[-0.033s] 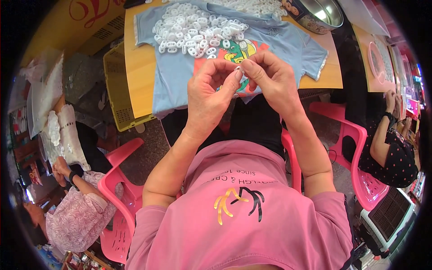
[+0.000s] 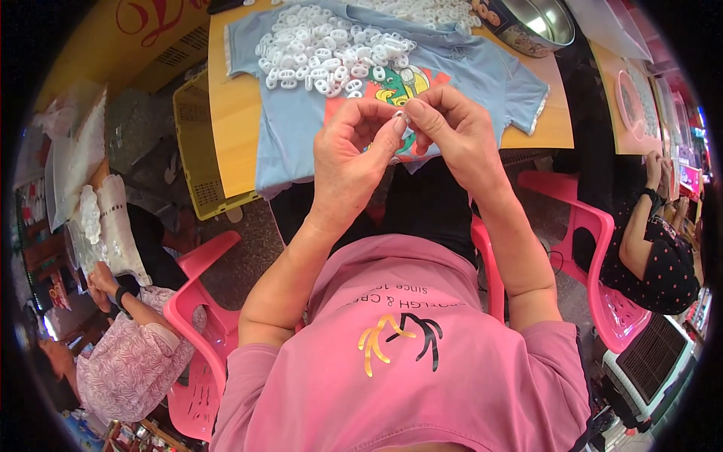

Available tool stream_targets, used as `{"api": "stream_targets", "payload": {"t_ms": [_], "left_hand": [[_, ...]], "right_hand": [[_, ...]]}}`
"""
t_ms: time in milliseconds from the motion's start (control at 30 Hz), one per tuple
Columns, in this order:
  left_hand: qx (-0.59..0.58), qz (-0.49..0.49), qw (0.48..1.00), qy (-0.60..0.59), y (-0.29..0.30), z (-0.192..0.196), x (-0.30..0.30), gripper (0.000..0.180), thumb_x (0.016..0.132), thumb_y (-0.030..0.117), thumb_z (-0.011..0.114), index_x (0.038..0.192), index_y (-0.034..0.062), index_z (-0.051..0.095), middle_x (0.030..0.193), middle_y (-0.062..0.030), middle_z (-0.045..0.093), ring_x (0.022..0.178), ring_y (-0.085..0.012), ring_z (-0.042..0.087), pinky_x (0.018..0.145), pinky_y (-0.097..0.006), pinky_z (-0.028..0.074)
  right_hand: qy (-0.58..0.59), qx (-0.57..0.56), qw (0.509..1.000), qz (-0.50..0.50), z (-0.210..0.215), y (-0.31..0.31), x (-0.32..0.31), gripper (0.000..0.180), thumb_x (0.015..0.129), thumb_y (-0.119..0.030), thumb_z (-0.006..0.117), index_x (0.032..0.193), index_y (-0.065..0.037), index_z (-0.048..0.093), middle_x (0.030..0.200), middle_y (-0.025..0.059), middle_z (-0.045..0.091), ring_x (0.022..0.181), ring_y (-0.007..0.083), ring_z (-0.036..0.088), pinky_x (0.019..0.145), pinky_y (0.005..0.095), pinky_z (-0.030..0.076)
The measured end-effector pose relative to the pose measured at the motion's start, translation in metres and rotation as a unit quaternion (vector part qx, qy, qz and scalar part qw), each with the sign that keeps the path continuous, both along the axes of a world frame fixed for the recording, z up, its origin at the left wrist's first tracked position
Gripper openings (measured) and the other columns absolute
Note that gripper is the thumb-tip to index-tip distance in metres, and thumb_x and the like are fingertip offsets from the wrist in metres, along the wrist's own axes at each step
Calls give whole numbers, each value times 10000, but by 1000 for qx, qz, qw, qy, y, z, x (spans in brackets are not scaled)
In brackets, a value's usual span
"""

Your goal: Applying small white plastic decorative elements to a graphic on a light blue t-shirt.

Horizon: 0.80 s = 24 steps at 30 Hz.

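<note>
The left hand (image 2: 354,147) is closed at the fingertips, its thumb and forefinger clamped on a small white piece (image 2: 400,115). The right hand (image 2: 456,135) meets it there, thumb and forefinger pinched together on the same piece. The fingers cover most of the piece, so its full shape cannot be told. It is held up above the lower part of a blue T-shirt (image 2: 290,139), in front of the shirt's cartoon print (image 2: 395,87).

At eleven o'clock from the hands, a heap of white plastic links (image 2: 324,49), oval with two holes, lies on the T-shirt. More white links (image 2: 437,10) lie past it, between twelve and one o'clock. The T-shirt is spread over a yellow-brown bench (image 2: 235,143). An open round tin (image 2: 523,41) stands at two o'clock, and a yellow crate (image 2: 197,151) sits beside the bench at nine o'clock.

Farther out, a pink basket (image 2: 623,102) is on another surface at three o'clock. A co-worker in a dotted black top (image 2: 666,267) is at four o'clock near a pink chair (image 2: 599,233); another, in a patterned top (image 2: 139,361), is between seven and eight o'clock.
</note>
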State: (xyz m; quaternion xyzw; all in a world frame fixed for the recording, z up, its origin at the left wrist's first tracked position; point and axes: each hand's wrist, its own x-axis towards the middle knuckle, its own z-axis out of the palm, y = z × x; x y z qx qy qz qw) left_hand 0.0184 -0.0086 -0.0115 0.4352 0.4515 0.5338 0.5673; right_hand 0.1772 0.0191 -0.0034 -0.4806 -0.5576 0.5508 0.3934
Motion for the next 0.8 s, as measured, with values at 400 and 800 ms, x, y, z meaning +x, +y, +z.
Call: {"api": "stream_targets", "payload": {"t_ms": [400,800], "left_hand": [[-9,-10,998,-56,2,-1,-3,131,902,59,652,992,-16,594,863,-48,669,767,-74,624,676,-215,516],[8,0,1000,5,0,0,-2,121,902,52,649,986,-5,583,876,-17,642,772,-47,606,640,-198,501]], "right_hand": [[238,-197,951,18,-3,0,0,204,964,-244,589,965,-41,610,773,5,578,613,69,542,542,239,487],[1,38,999,-17,-5,-4,-6,233,955,-235,608,943,-3,614,751,21,602,622,80,569,563,220,483]]}}
